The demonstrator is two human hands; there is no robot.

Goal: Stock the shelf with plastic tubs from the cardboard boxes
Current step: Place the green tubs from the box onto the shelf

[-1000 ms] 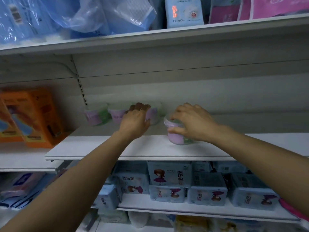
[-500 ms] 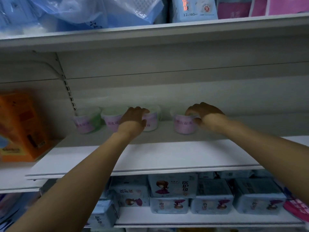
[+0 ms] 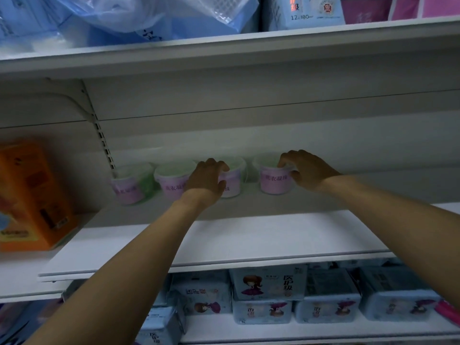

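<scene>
Dim, cool, bluish light; the shelf (image 3: 224, 235) is palest along its front, its back recess in shadow; tubs (image 3: 273, 181) there look soft and hazy; orange box (image 3: 29, 195) blurred; straight lines bow near the edges.

Left hand (image 3: 207, 181), right hand (image 3: 310, 171) — bare forearms (image 3: 139, 245)

- A grey back panel (image 3: 273, 130) stands just behind the left hand (image 3: 207, 179) and right hand (image 3: 307, 170); the light is dim and bluish.
- A slotted strip (image 3: 100, 135) rises up-left of the left hand.
- The white shelf (image 3: 224, 242) lies beneath both hands.
- An upper shelf (image 3: 224, 53) above them holds blue packs (image 3: 154, 18).
- An orange box (image 3: 29, 195) sits well left of the left hand.
- A lower shelf (image 3: 323, 331) below the wrists carries pale packs (image 3: 268, 282).
</scene>
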